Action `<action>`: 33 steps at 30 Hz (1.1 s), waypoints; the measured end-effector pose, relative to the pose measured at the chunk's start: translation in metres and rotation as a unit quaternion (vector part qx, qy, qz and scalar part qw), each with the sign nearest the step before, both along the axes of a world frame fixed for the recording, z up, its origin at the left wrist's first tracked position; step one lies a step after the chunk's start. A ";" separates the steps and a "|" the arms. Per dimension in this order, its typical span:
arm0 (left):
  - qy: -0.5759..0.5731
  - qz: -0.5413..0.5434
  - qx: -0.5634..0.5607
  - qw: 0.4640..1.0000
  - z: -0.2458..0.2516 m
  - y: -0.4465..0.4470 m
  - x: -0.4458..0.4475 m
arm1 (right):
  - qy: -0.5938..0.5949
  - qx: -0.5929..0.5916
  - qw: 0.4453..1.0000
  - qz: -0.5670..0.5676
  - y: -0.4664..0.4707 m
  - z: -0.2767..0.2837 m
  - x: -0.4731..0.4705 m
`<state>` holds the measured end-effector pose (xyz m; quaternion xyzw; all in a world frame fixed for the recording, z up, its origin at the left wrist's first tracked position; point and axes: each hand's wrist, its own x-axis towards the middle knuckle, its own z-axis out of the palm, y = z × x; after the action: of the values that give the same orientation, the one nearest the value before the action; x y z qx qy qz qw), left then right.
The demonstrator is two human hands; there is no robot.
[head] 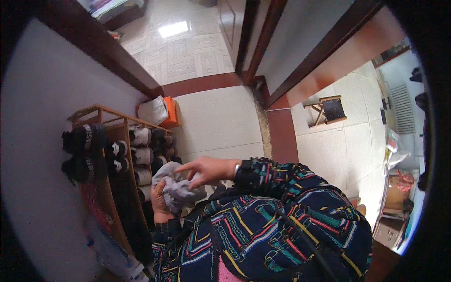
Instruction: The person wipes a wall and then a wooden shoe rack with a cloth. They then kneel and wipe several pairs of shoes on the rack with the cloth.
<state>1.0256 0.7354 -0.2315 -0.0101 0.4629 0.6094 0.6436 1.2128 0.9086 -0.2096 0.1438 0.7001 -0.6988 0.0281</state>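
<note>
A crumpled grey cloth is bunched in front of my body, beside a wooden shoe rack. My left hand grips the cloth from its left side, the thumb lying over it. Over the cloth's right part is my right hand, fingers spread and bent, the index finger reaching across its top; whether it holds any of the fabric I cannot tell. Dark shoes stand on the rack's top, and several white and black shoes fill its lower tiers.
An orange box with a white bag stands beyond the rack. Dark wooden door frames rise ahead. A small folding stool is on the tiled floor to the right. Coloured cloth hangs by the rack.
</note>
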 end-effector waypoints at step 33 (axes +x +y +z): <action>0.402 -0.257 0.168 0.863 0.090 0.425 0.360 | -0.476 -0.118 0.521 -0.699 0.023 -0.275 0.633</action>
<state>1.3860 1.1607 -0.1419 0.4630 0.5583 0.4419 0.5279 1.8459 0.9314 -0.4845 0.8933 0.1684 -0.3980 -0.1235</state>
